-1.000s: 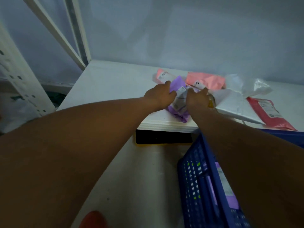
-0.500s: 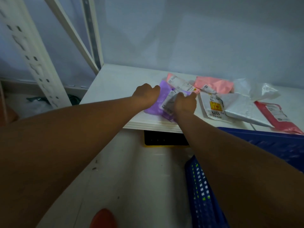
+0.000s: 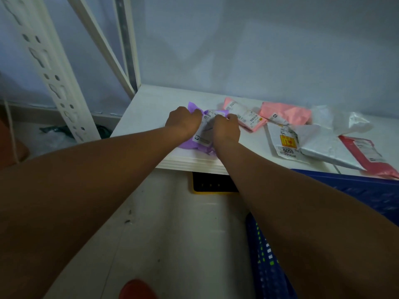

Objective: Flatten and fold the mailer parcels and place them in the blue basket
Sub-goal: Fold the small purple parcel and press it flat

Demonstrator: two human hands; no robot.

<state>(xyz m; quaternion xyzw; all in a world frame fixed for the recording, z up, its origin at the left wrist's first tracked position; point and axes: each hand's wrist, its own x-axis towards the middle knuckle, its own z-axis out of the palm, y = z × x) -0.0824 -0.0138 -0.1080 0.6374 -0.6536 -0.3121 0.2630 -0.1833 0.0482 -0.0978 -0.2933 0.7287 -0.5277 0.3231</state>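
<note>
White shelf board (image 3: 155,104) is carrying the work: near its front edge the purple mailer (image 3: 190,144) is lying crumpled, its label showing between both hands. The left hand (image 3: 183,120) and the right hand (image 3: 225,128) are each gripping it, fingers curled tight into the plastic, knuckles nearly meeting. Folding it well is, I judge, calling for pressing the air out first with palms sliding outward, then pinning each crease against the board before lifting. The blue basket (image 3: 367,190) is sitting low on the right; other mailers (image 3: 287,113) are lying just beside.
</note>
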